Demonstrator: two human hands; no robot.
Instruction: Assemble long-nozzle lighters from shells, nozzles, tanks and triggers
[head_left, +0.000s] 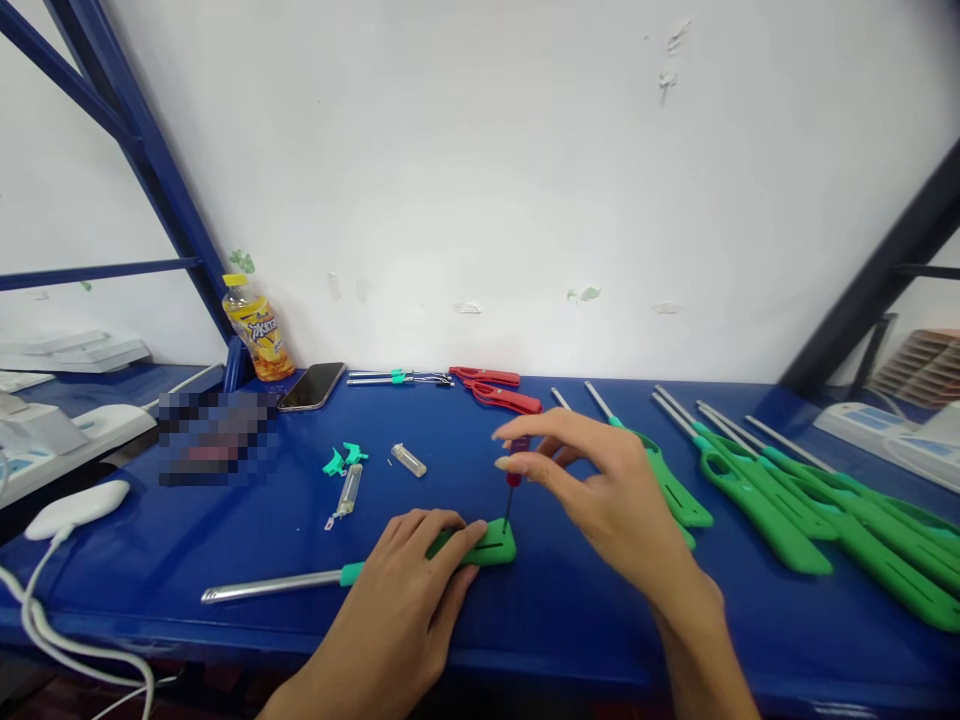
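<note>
A green long-nosed gas lighter (pixel 496 548) lies flat near the table's front edge, its metal tube pointing left. My left hand (pixel 412 575) is closed over the handle and presses it down, hiding the trigger area. In my right hand (pixel 600 470) a small screwdriver (pixel 513 478) with a dark red handle is pinched between thumb and fingers. It stands nearly upright, its tip at the right end of the lighter's handle. Beyond my left hand lie two clear fuel tanks (pixel 349 490) and small turquoise plastic parts (pixel 345 459).
Several green lighters (pixel 765 510) lie at the right. Red handle shells (pixel 499 390) and metal tubes (pixel 397 378) lie along the wall. A phone (pixel 313 386) and a yellow-capped bottle (pixel 259 330) stand back left. A white charger (pixel 77 509) with cables is at the left edge.
</note>
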